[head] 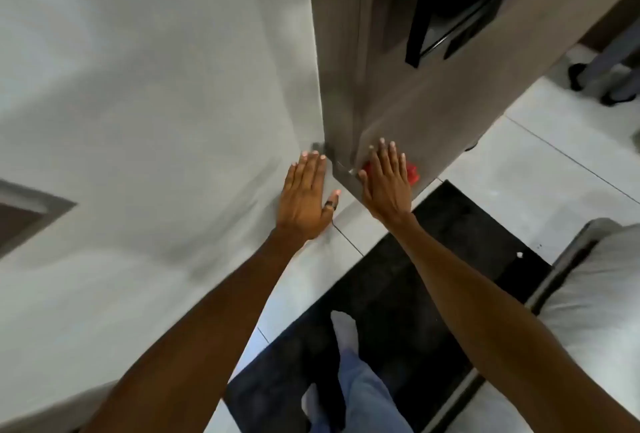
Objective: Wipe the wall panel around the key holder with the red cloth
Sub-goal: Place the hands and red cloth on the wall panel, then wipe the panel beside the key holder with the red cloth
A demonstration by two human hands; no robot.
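Seen from above, looking steeply down along a wall corner. Left hand (306, 195) spread flat, fingers straight and close together, palm pressed to the pale grey wall (156, 86) just left of the corner edge, holding nothing; dark ring (329, 204) on the thumb. Right hand (386, 179) also spread flat, fingers extended, pressing the red cloth (410, 172) against the brown wall panel (450, 86) low down, close to the panel's bottom edge. Cloth mostly covered by the palm, showing as a bunched red bit beyond the little-finger side and a sliver near the thumb. Just left of the right thumb, at the corner of the panel, a small metallic fitting (351, 172), too blurred to identify; another small dark fixture (320, 146) on the grey wall just above the left fingertips, also unclear. Key holder not identifiable with any certainty. Higher on the panel, a dark glossy framed object (446, 16) set at an angle. Below, white tiled floor (554, 162) and a black mat (433, 276) under the person's legs in blue jeans (367, 394), with a white-socked foot (344, 328) on the mat. At right, the edge of a bed (602, 294) with pale bedding. Both forearms bare, reaching forward and apart, hands near each other on either side of the corner.
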